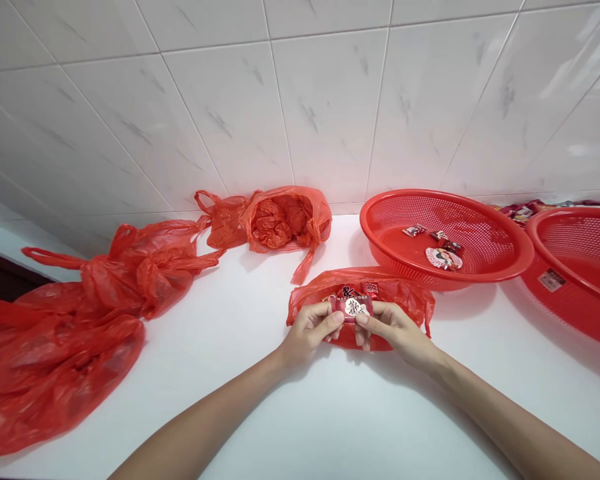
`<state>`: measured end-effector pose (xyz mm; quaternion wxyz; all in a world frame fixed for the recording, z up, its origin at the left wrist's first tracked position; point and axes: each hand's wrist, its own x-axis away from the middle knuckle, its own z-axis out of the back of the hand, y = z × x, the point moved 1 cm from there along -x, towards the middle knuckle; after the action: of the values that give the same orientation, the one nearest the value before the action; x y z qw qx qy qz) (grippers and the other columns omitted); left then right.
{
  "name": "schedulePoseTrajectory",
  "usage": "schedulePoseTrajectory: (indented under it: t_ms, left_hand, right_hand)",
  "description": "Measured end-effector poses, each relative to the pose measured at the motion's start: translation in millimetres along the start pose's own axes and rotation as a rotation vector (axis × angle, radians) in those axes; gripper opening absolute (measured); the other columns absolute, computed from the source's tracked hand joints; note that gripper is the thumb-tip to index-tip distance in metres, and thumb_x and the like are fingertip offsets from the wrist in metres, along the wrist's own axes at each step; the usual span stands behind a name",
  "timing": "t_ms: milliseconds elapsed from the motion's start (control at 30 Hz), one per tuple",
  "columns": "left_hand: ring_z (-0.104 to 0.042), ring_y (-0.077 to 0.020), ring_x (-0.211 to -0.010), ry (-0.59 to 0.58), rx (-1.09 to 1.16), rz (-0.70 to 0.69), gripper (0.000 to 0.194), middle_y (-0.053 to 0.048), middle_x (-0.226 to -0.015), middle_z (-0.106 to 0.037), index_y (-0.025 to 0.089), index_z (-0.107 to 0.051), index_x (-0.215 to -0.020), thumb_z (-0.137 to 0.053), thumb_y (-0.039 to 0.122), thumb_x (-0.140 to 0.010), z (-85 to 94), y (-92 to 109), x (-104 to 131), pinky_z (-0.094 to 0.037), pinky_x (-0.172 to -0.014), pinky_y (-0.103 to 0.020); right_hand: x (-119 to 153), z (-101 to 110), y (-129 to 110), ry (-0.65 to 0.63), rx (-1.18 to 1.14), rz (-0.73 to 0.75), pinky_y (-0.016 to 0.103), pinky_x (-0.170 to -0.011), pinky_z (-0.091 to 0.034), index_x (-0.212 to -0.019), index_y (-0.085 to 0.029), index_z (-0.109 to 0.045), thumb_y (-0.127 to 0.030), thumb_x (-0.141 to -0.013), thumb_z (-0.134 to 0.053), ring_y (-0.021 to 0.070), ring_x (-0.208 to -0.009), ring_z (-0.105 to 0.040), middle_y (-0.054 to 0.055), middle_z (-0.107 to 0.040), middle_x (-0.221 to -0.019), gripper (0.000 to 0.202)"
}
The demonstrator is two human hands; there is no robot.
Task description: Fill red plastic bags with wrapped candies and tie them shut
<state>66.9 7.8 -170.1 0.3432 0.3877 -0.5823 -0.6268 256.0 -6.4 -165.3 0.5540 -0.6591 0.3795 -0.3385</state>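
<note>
A small dark-red packet (352,308) with a white label and dark characters is held level between both hands. My left hand (316,328) pinches its left end, and my right hand (389,327) pinches its right end. Beneath and behind the packet lies an open red plastic bag (413,293) with other red wrapped items showing inside. Behind the bag to the right, a red mesh basket (480,257) holds several small wrapped pieces and a round pink-and-white item (437,257).
Filled red bags (60,353) lie along the left. Near the tiled wall (330,113), another bag (320,210) holds crumpled red plastic. A second red basket (580,280) stands at the right edge, with colourful wrappers (525,211) behind it. Everything rests on a white table (190,373).
</note>
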Motion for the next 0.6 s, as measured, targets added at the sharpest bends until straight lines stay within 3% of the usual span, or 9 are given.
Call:
schedulePoseTrajectory:
  t_ms: [300, 600]
  left_hand:
    - [-0.032, -0.0101, -0.055, 0.126, -0.041, -0.073, 0.052, 0.004, -0.057, -0.037, 0.019, -0.040, -0.060, -0.060, 0.057, -0.090, -7.7, 2.6, 4.8, -0.029, -0.055, -0.027]
    - [-0.037, -0.0103, -0.056, 0.071, 0.070, -0.006, 0.050, 0.003, -0.057, -0.044, 0.018, -0.047, -0.061, -0.062, 0.058, -0.087, -3.9, -5.7, 1.1, -0.030, -0.057, -0.028]
  right_hand:
    - [-0.9, -2.2, 6.1, 0.014, -0.040, -0.014, 0.026, -0.059, -0.045, -0.073, -0.016, -0.062, -0.054, -0.088, -0.070, 0.0114, -0.055, -0.058, 0.002, -0.067, -0.066, 0.041]
    - [-0.2, -2.4, 3.3, -0.013, -0.079, 0.012, 0.026, -0.058, -0.045, -0.076, -0.016, -0.063, -0.050, -0.090, -0.069, 0.0115, -0.056, -0.058, 0.002, -0.066, -0.067, 0.038]
